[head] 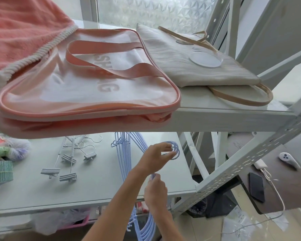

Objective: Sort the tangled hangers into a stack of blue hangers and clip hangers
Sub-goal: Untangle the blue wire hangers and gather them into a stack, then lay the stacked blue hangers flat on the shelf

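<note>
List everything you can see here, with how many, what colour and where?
blue hangers: one bunch, count unclear, pale blue, lower shelf, hanging over its front edge
clip hangers: several, grey-white, lower shelf, left of the blue ones
pink bag: one, upper shelf
beige bag: one, upper shelf, right
pink towel: one, upper left
phone: one, black, brown table at right
left hand: pinches the blue hooks
right hand: grips the blue bunch lower down
</note>
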